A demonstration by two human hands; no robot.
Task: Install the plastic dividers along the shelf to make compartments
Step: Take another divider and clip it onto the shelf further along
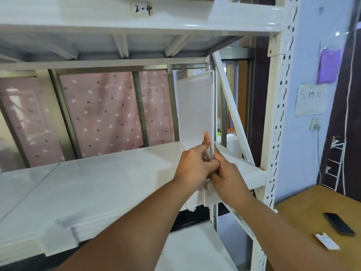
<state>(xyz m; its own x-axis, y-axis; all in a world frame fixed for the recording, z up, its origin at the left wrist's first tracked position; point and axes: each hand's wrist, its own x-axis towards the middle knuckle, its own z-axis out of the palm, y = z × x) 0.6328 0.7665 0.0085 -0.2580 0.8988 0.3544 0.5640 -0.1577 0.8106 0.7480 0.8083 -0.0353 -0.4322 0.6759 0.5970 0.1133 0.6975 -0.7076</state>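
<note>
Two hands meet at the front lower corner of a single translucent plastic divider [195, 110], which stands upright on the white shelf [109, 180] near its right end, just beside the diagonal brace [230, 106] of the rack. The left hand [192, 167] pinches the divider's front edge, thumb pressed flat on its left face and fingers curled round behind; the right hand [227, 173] is closed against the same edge from the other side, its fingers touching those of the left. The step in hand looks to be seating this first divider, since no other stands anywhere along the shelf. Whether its foot is already clipped over the shelf's front lip cannot be told, as the hands hide that spot. The next move likely calls for pushing the panel down and back until it sits square and upright, then letting go. More dividers are not clearly in view. A phone [339, 223] lies on the wooden bench [304, 218] at the right, well apart.
</note>
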